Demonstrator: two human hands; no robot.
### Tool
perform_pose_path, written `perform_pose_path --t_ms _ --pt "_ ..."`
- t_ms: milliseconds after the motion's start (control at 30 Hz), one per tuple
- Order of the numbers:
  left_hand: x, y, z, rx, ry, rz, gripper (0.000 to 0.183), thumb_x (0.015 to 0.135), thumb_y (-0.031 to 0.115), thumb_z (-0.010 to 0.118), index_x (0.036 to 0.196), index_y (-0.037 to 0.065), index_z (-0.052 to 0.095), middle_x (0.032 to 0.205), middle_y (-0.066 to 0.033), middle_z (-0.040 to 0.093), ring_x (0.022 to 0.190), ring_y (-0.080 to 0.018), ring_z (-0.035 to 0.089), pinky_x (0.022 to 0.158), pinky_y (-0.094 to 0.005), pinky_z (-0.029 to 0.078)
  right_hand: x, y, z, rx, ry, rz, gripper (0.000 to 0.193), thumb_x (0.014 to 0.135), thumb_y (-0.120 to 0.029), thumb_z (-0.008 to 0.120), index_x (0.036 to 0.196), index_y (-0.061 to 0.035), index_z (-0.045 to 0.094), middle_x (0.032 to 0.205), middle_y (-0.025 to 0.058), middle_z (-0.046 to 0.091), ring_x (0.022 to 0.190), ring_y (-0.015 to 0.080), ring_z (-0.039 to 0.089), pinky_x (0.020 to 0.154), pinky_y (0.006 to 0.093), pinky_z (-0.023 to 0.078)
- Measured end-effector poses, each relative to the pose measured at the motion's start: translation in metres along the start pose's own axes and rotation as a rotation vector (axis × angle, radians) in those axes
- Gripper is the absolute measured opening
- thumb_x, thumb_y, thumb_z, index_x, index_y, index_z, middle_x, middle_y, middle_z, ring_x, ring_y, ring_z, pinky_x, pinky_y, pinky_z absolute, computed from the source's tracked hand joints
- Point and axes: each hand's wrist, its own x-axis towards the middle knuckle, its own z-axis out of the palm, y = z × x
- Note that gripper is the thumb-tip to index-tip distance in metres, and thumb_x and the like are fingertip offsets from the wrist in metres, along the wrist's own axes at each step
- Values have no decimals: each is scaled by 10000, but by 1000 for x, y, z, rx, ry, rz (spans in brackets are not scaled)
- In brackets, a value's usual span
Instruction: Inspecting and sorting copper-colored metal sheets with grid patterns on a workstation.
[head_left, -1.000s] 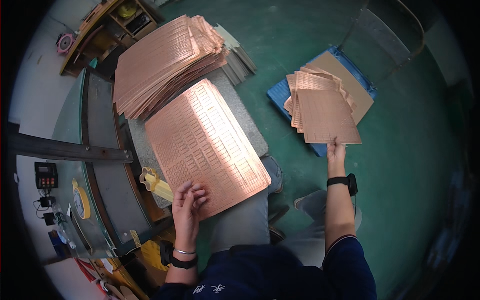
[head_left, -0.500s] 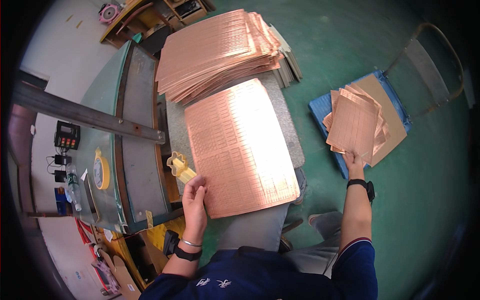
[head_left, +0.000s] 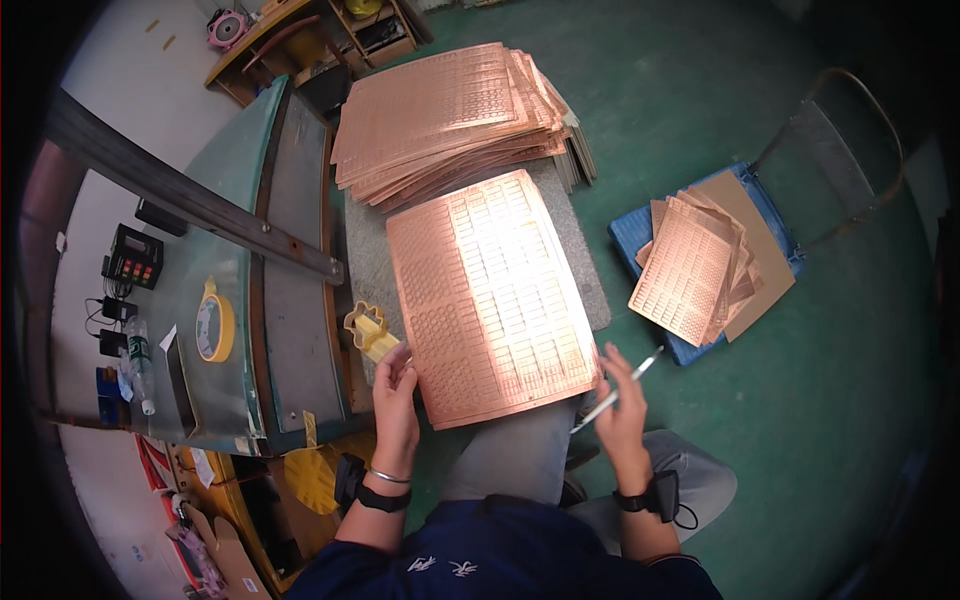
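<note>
Copper-faced patterned panels (head_left: 480, 300): stacked, frame centre. Left hand (head_left: 397, 400) at lower-left edge, grip unclear; right hand (head_left: 622, 410) grasping white pen-like tool (head_left: 646, 365), just beside lower-right corner. Risk: tool slipping loosely, scratching copper.

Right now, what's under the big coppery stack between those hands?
Under the coppery stack, a speckled grey slab shows past its edges, and a leg in jeans pokes out. Whatever its middle covers is hidden.

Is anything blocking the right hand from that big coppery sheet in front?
Nothing visible does: the right hand is at the right edge of the coppery sheet. The white stick in that hand doesn't block the way.
</note>
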Motion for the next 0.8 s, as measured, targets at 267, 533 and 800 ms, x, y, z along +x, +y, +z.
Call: perform_pose_path --t_ms 267,533,800 --pt "-1 7 -9 20 -80 -3 336 866 -22 453 1200 -34 485 1171 -120 544 1101 -185 504 967 -295 371 -16 -18 17 -314 -70 -124 281 824 -17 534 1104 -39 550 1285 229 465 1251 418 363 1047 545 220" --pt "-33 10 2 -217 -338 -342 376 914 142 510 1240 -23 419 1025 -117 595 863 -169 598 762 -278 495 -27 17 -2 582 358 385 493 964 -204 417 1363 18 233 1390 246 301 1259 293 390 1033 421 325" --pt "-77 13 52 -71 -805 -668 366 935 203 487 1241 3 479 1172 -127 561 952 -175 591 804 -283 490 -39 20 -11 1233 324 696 316 966 -159 414 1213 37 437 1127 131 553 982 148 575 841 261 488"
